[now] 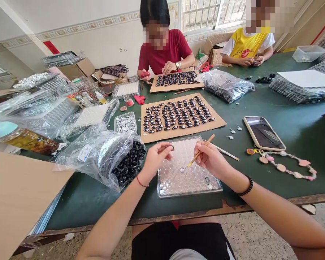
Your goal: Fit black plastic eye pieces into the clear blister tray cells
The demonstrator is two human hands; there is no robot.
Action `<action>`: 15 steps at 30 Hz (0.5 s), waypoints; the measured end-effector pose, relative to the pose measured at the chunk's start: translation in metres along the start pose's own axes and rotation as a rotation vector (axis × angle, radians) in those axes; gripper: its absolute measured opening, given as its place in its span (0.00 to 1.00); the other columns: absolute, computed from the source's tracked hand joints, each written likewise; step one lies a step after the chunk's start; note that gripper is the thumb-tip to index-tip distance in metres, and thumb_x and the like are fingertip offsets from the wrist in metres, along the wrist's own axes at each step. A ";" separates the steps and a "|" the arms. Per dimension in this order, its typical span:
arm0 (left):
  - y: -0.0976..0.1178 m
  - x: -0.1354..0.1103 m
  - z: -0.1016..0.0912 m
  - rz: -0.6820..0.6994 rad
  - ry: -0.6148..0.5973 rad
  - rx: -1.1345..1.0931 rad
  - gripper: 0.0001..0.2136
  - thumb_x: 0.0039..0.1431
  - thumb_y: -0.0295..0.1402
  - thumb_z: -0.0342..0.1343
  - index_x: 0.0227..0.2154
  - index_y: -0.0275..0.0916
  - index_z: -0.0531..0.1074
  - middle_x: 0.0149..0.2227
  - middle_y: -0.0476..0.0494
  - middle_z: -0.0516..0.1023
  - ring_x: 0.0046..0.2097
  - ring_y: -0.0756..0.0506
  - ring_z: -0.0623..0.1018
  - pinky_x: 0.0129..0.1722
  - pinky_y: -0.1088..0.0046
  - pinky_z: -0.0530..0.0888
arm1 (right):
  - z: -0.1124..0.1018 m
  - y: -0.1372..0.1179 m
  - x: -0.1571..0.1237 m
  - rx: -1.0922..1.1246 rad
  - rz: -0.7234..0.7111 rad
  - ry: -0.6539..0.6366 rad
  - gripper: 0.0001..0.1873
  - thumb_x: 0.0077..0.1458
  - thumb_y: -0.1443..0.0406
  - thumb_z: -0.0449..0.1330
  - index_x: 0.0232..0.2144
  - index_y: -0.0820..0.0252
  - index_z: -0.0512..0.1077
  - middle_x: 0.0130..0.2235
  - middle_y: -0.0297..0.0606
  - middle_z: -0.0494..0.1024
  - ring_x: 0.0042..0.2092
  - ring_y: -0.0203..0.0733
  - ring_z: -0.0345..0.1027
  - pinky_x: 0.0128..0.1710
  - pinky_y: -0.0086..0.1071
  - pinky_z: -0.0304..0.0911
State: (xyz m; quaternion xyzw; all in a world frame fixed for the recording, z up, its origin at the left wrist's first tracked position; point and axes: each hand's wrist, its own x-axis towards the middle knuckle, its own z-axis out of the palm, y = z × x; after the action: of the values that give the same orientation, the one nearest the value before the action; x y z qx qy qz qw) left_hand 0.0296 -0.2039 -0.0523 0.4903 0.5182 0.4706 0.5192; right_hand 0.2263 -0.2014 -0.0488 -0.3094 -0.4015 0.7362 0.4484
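My left hand (156,157) is closed in a pinch on a small black piece (172,147) over the clear dimpled tray (162,187) in front of me. My right hand (209,157) grips a thin wooden stick (201,151), its tip pointing down at a small silver disc (181,169) in the tray. A few more silver discs lie in the tray's near corners. Beyond the tray, a cardboard sheet (219,121) carries rows of black pieces.
A plastic bag of black pieces (124,160) lies left of the tray. A phone (263,133) with a bead strap (284,168) is at right. A small tray of silver discs (125,123) sits further back. Two people work across the green table (287,108). Stacked trays (300,90) sit far right.
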 end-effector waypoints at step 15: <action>0.037 0.248 -0.052 0.287 0.403 0.736 0.10 0.48 0.34 0.53 0.32 0.32 0.72 0.31 0.42 0.75 0.29 0.51 0.72 0.30 0.76 0.69 | 0.002 -0.002 0.000 -0.001 0.006 -0.047 0.15 0.52 0.56 0.54 0.21 0.62 0.61 0.15 0.29 0.63 0.15 0.27 0.51 0.12 0.20 0.46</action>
State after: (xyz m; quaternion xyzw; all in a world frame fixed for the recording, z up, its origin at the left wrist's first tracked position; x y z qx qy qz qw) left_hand -0.0170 0.0474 -0.0331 0.6081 0.6686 0.4083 0.1282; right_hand 0.2256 -0.2016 -0.0462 -0.2936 -0.4113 0.7444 0.4366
